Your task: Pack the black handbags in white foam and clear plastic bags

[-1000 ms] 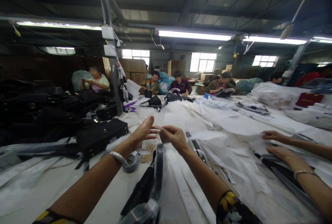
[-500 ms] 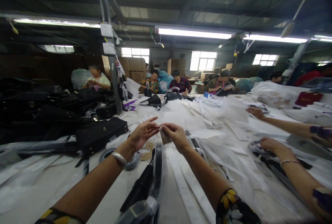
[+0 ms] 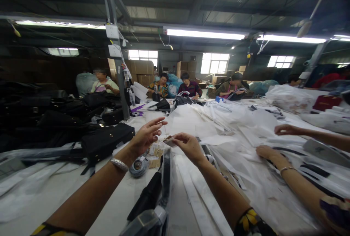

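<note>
My left hand [image 3: 147, 136] is raised over the table with its fingers spread and apart, a silver bracelet on the wrist. Just to its right, my right hand [image 3: 188, 145] pinches a small tan card or tag [image 3: 169, 141] between thumb and fingers. Below the two hands lie several more tan tags [image 3: 155, 154] and a roll of tape [image 3: 138, 166]. A black folded umbrella in clear wrap [image 3: 153, 192] lies toward me between my forearms.
A co-worker's two hands [image 3: 273, 148] work among white paper sheets [image 3: 235, 126] at the right. Black handbags [image 3: 106, 139] pile up at the left beside a metal post [image 3: 120, 72]. Several people sit at the table's far end.
My hands, which met in a pinch on a thin thing, have come apart. The left hand opened and lifted; the right dropped slightly with the tag. The co-worker's hands shifted.
</note>
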Motion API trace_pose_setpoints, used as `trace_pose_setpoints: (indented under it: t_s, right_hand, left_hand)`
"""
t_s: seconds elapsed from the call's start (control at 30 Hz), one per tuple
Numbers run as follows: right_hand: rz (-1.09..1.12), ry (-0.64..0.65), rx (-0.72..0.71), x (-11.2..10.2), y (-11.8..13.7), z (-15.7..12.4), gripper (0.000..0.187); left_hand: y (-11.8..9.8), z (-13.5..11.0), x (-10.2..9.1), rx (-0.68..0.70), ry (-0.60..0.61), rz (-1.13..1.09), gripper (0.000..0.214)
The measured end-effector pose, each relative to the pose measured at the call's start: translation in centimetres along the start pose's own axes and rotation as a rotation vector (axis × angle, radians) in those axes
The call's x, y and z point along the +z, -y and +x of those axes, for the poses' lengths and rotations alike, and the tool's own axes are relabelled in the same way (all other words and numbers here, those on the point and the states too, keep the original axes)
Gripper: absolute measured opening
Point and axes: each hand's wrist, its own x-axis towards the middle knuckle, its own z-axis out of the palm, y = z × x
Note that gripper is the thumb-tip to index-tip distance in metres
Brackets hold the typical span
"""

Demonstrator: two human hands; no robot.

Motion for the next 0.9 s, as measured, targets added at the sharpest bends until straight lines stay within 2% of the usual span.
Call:
trace_pose_setpoints:
  t_s: [0.23, 0.4, 0.53, 0.63, 0.7, 0.77, 0.83, 0.9]
  right_hand:
    - [-0.422, -0.182, -0.458, -0.6, 1.3, -1.4, 0.010]
    - [-0.697, -0.085, -0.676, -1.2, 0.9, -2.6, 0.024]
    - [-0.746, -0.024, -0.729, -1.1, 0.8, -3.1, 0.015]
    - [-0.588, -0.052, -0.688, -0.7, 0.8, -3.1, 0.009]
    - [-0.456, -0.134, -0.571, -0.3, 1.0, -2.6, 0.014]
    - [-0.318, -0.164, -0.437, 0.2, 1.4, -1.6, 0.026]
    - [-0.170, -0.073, -0.319, 0.8, 1.8, -0.3, 0.047]
    - [-0.009, 0.093, -0.219, 1.2, 2.3, 0.6, 0.058]
  left_hand:
    - [0.1, 0.0, 0.6, 0.030, -0.027, 0.041, 0.044]
    - [-0.2, -0.1, 1.2, 0.031, -0.029, 0.004, 0.045]
    - [-0.6, -0.5, 1.7, 0.021, 0.011, -0.003, 0.045]
    - [-1.1, -0.8, 2.1, 0.013, 0.051, 0.016, 0.043]
    - [-1.3, -1.0, 2.3, 0.011, 0.072, 0.033, 0.040]
    - [-1.4, -1.1, 2.7, 0.015, 0.091, 0.049, 0.036]
    - [-1.5, -1.2, 3.0, 0.025, 0.108, 0.060, 0.034]
    - [-1.7, -1.2, 3.2, 0.041, 0.119, 0.063, 0.034]
